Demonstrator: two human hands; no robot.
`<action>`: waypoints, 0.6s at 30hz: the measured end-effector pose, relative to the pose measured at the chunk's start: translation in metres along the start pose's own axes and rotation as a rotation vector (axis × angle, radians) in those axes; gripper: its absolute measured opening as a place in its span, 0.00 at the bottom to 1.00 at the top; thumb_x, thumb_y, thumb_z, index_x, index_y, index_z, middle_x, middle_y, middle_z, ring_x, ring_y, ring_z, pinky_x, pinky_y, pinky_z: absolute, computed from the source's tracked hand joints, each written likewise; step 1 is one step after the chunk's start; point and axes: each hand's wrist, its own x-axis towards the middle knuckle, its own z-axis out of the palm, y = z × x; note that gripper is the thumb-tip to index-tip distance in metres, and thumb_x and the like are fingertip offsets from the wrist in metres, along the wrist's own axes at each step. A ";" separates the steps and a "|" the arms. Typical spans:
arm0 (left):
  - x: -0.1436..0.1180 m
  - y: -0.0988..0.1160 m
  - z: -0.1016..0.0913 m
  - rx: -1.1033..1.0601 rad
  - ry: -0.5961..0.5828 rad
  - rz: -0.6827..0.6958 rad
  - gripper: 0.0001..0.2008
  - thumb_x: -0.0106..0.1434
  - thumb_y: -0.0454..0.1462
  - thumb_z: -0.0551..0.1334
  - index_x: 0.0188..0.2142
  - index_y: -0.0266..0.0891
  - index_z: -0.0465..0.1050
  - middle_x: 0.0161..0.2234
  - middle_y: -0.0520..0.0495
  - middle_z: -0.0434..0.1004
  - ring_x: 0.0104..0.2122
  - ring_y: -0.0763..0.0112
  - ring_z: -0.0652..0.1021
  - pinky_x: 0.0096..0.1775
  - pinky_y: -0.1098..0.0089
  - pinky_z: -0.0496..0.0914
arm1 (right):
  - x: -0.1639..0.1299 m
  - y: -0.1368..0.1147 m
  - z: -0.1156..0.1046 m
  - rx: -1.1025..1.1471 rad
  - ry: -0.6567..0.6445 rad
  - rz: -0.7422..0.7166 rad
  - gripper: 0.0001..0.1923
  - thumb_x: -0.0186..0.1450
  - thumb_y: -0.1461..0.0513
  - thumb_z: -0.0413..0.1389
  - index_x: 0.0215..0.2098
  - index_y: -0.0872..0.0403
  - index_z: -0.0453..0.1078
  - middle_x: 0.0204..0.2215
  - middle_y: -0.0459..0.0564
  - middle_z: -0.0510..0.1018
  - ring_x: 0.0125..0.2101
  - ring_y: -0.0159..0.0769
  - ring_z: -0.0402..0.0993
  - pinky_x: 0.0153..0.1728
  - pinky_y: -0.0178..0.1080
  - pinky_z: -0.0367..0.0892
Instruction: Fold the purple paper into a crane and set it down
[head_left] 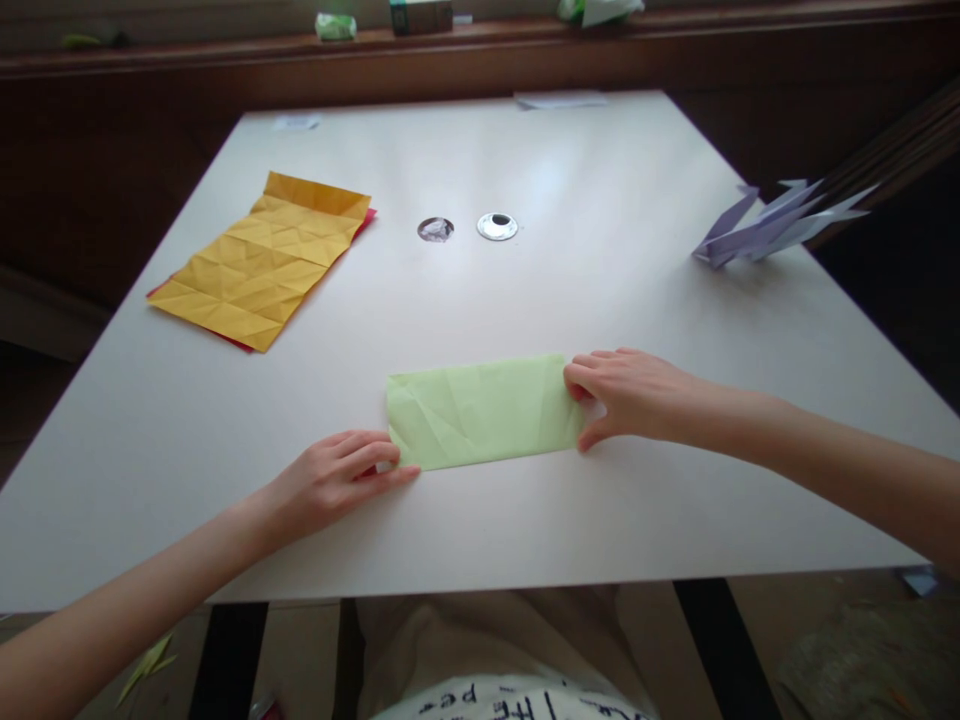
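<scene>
A light green sheet of paper [487,412], folded into a long strip with creases across it, lies on the white table near its front. My left hand [349,470] grips the strip's lower left corner, the thumb along the near edge and the fingers curled. At the other end, my right hand [622,400] pinches the right edge, fingers at the upper corner and thumb at the lower one. Part of each short end is covered by my fingers.
Creased yellow paper [259,262] lies on red paper [367,222] at the left. Folded lilac paper pieces [765,225] stand near the right edge. Two round fittings, one dark [436,230] and one silvery [497,226], sit mid-table. Behind is a wooden ledge [502,35].
</scene>
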 end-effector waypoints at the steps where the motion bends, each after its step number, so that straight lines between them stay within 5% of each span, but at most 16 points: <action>1: -0.003 0.000 -0.001 -0.004 -0.003 -0.012 0.14 0.64 0.29 0.54 0.47 0.42 0.69 0.35 0.48 0.75 0.38 0.72 0.75 0.40 0.73 0.70 | -0.001 0.001 0.001 0.004 -0.005 0.010 0.23 0.46 0.48 0.62 0.25 0.52 0.58 0.28 0.48 0.71 0.30 0.40 0.68 0.29 0.38 0.56; 18: -0.016 0.002 -0.008 0.010 0.051 -0.026 0.12 0.62 0.27 0.56 0.45 0.37 0.69 0.32 0.48 0.74 0.35 0.71 0.75 0.36 0.72 0.71 | -0.003 0.010 0.007 0.085 -0.009 0.047 0.22 0.45 0.48 0.62 0.26 0.52 0.58 0.28 0.47 0.69 0.29 0.39 0.66 0.26 0.37 0.55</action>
